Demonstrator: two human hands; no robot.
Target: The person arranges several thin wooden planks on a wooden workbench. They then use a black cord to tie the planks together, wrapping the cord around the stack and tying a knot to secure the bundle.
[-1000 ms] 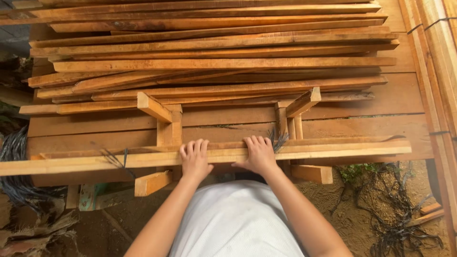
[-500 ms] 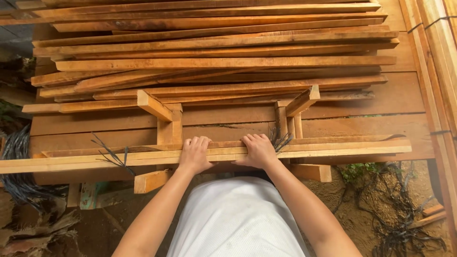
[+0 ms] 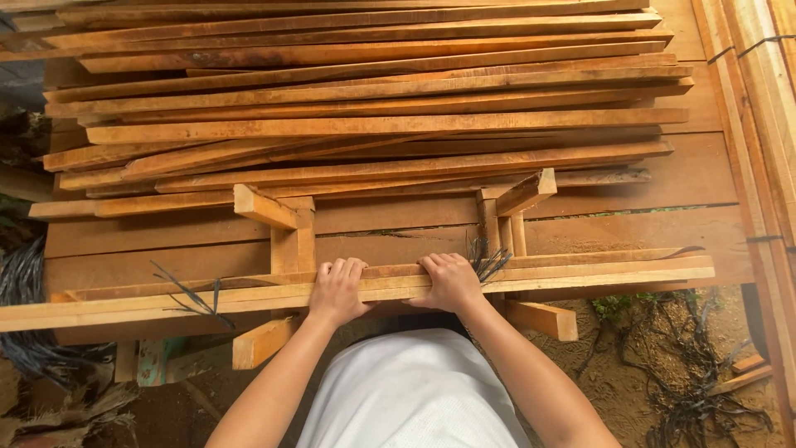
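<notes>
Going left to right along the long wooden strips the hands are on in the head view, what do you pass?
Black strap tie → left hand → right hand → second black strap tie → right ends of the wooden strips.

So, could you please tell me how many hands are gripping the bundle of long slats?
2: the left hand and the right hand, side by side on the bundle of slats at its middle.

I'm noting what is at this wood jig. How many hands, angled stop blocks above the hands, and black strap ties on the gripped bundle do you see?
Hands: 2, left hand and right hand
Angled stop blocks: 2
Black strap ties: 2
Total: 6
</notes>
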